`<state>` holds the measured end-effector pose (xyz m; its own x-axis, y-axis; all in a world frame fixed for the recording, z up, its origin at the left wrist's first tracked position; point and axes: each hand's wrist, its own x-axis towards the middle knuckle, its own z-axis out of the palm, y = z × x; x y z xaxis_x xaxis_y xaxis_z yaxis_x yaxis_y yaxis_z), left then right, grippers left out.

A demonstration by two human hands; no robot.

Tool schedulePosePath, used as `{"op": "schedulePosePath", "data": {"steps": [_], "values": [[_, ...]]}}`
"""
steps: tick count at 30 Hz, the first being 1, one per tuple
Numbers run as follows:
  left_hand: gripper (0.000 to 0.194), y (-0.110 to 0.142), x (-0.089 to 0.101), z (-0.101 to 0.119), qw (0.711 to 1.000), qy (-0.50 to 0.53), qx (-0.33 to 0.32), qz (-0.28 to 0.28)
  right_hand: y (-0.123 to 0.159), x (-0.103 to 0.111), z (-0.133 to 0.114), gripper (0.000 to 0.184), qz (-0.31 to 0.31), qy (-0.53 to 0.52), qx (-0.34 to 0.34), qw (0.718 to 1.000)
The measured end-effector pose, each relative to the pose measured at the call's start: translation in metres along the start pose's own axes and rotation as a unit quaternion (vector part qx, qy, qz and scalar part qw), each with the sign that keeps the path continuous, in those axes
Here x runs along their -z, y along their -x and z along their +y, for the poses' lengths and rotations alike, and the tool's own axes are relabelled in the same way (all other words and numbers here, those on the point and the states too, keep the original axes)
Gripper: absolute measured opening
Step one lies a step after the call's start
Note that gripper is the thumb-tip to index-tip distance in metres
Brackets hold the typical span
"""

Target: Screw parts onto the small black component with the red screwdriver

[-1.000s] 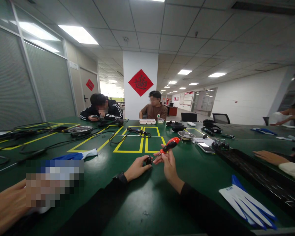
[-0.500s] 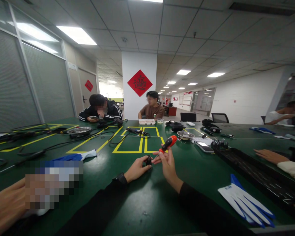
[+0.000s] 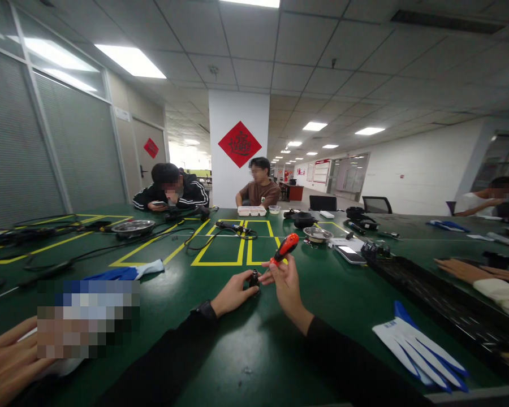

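Observation:
My left hand pinches a small black part with a metallic top just above the green table; I cannot make out its exact kind. In my right hand is a screwdriver with a red and black handle. Its handle tilts up to the right, and its thin shaft points down left toward the black part. Fingers partly hide the shaft, and I cannot tell whether the tip touches the part.
A white and blue glove and a long black tray lie to the right, near a phone. Metal bowls stand farther back. Cables cross the left side. Another person's hand is at the left; others sit around the table.
The screwdriver's handle has swung slightly left and turned a little in my right hand. My left hand keeps its hold on the black part. The whole view has shifted slightly.

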<state>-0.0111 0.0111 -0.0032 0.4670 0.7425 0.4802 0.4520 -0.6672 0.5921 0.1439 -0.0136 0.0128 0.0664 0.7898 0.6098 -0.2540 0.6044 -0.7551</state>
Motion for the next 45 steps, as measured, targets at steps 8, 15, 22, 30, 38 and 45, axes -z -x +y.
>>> {"op": "schedulePosePath", "data": {"steps": [8,15,22,30,38,45], "values": [[0.021,0.0,0.0,0.001,1.0,0.0,0.002,-0.003,0.004,0.002,-0.004,0.027,-0.008,0.003,0.01,1.0],[0.021,0.0,0.0,0.002,1.0,-0.005,0.005,0.002,0.003,0.0,-0.005,0.031,-0.015,0.008,0.013,1.0],[0.02,0.001,0.004,0.012,1.0,0.023,0.002,0.002,0.001,0.0,-0.001,0.028,-0.017,0.001,-0.001,1.0],[0.019,0.002,0.007,0.017,0.999,0.043,0.007,0.003,0.004,0.003,-0.001,0.029,-0.028,-0.006,0.018,0.999],[0.018,0.002,0.006,0.014,1.0,0.019,0.015,0.006,0.003,0.002,-0.001,0.032,-0.029,-0.004,0.01,1.0],[0.022,0.002,0.007,0.017,0.999,0.043,0.005,0.003,0.002,0.001,0.001,0.032,-0.034,0.007,0.002,0.999]]}}
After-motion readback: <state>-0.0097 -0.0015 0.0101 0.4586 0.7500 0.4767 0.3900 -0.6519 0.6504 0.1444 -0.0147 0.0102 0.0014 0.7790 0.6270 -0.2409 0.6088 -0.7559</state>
